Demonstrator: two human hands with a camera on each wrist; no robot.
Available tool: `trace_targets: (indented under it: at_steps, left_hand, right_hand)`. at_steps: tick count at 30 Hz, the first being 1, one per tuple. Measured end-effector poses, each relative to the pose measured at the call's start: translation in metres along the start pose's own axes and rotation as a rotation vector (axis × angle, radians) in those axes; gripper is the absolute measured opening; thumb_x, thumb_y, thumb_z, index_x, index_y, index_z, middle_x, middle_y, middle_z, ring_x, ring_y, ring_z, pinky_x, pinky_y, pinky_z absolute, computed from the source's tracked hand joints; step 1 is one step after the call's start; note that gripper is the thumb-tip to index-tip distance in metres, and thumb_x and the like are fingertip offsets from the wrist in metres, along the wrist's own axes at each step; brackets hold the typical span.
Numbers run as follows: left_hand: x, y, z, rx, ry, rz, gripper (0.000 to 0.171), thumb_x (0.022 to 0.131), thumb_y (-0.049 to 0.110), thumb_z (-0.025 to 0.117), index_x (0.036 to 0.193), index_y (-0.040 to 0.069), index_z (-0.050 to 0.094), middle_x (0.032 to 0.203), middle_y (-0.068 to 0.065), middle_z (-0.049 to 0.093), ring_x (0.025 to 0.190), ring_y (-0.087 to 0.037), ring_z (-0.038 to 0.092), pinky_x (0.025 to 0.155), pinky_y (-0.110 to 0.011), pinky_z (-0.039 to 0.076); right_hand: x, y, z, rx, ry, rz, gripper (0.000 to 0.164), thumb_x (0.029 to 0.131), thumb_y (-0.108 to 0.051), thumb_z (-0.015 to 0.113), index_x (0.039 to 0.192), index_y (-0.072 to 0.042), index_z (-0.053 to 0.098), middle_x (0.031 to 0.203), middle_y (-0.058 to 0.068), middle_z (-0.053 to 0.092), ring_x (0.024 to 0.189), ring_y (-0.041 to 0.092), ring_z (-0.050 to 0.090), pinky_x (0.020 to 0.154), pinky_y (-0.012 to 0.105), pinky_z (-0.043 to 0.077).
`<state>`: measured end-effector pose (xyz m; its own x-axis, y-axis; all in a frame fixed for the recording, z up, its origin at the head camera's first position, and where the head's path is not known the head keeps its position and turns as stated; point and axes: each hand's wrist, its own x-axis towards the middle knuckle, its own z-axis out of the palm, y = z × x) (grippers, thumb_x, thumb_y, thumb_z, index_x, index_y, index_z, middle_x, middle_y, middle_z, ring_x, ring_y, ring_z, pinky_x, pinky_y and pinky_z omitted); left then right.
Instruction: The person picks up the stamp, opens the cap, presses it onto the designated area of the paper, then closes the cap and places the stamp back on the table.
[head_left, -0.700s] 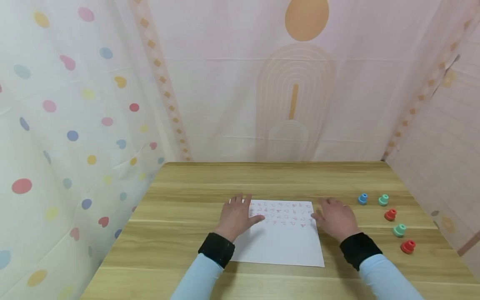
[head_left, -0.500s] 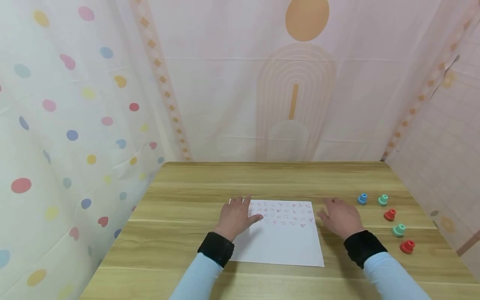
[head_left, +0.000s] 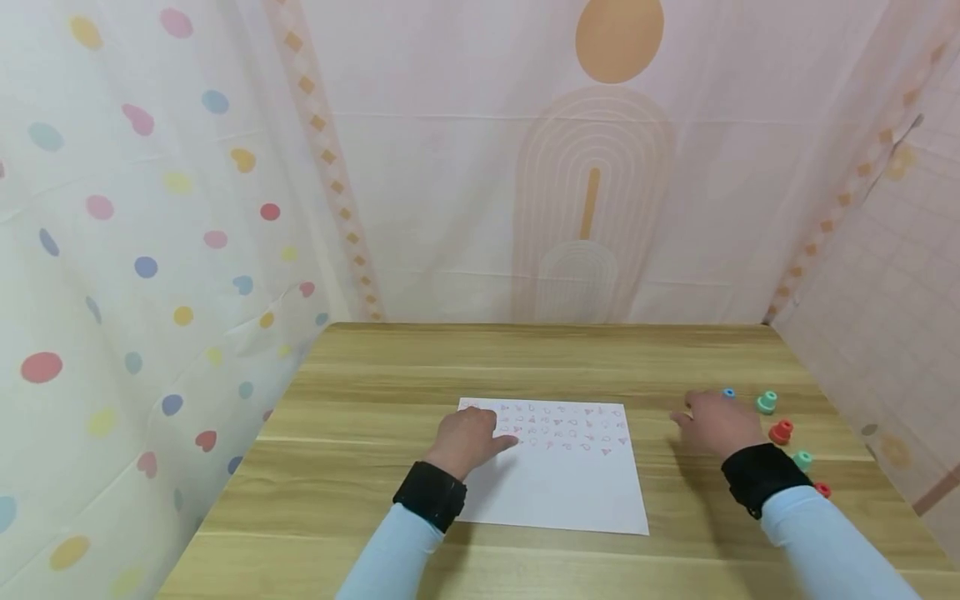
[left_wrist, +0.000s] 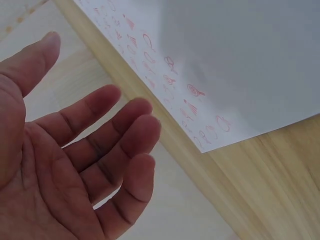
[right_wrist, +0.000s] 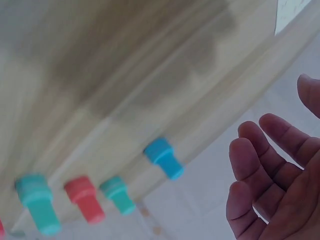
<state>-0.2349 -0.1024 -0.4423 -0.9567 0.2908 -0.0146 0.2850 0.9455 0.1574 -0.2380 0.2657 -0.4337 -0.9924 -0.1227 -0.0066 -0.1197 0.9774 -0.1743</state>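
Note:
My left hand (head_left: 463, 442) is over the left part of a white sheet of paper (head_left: 562, 492), its fingers loosely bent and holding nothing in the left wrist view. Rows of small red printed figures cover the sheet's far half. Away from the paper's right side, my right hand (head_left: 720, 425) hovers over the table with relaxed, bare fingers. Just behind it, a blue toy stamp (head_left: 729, 393) is partly hidden in the head view; the right wrist view shows the blue stamp (right_wrist: 165, 159) whole.
To the right stand a green stamp (head_left: 767, 402), a red stamp (head_left: 781, 432), a nearer green stamp (head_left: 802, 461) and a nearer red stamp (head_left: 822, 490), partly behind the right wrist. The wooden table (head_left: 360, 500) ends at a patterned curtain (head_left: 450, 208).
My right hand has left the paper's right edge and moved right, towards the stamps. My left hand's fingers have drawn back slightly and bent more. The paper stays put.

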Motion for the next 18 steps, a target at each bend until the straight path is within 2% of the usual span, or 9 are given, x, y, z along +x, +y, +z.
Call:
trace_targets:
  at_steps: [5,10,18]
  left_hand:
    - [-0.003,0.001,-0.002,-0.015,-0.041,-0.025,0.041,0.088,0.045,0.072,0.085,0.004,0.070,0.065,-0.003,0.056,0.059,-0.018,0.051,0.056,-0.032,0.046]
    - [-0.005,0.002,-0.002,-0.023,-0.061,-0.052,0.040,0.087,0.044,0.074,0.086,0.004,0.072,0.064,-0.002,0.055,0.058,-0.018,0.051,0.054,-0.030,0.042]
    - [-0.007,0.000,-0.003,-0.043,-0.077,-0.068,0.033,0.082,0.037,0.080,0.085,0.005,0.071,0.066,-0.001,0.057,0.060,-0.018,0.051,0.056,-0.031,0.044]
  right_hand:
    - [0.003,0.020,-0.014,-0.022,0.026,-0.041,0.038,0.096,-0.026,0.063,0.106,0.010,0.063,0.094,0.024,0.068,0.080,0.038,0.066,0.067,0.050,0.052]
    - [0.009,0.036,-0.020,-0.037,0.009,-0.048,0.042,0.095,-0.023,0.064,0.110,0.015,0.060,0.094,0.026,0.067,0.082,0.040,0.066,0.071,0.051,0.053]
    - [0.016,0.049,-0.028,-0.063,-0.016,0.002,0.045,0.095,-0.022,0.064,0.113,0.019,0.055,0.094,0.033,0.062,0.085,0.046,0.063,0.072,0.053,0.052]
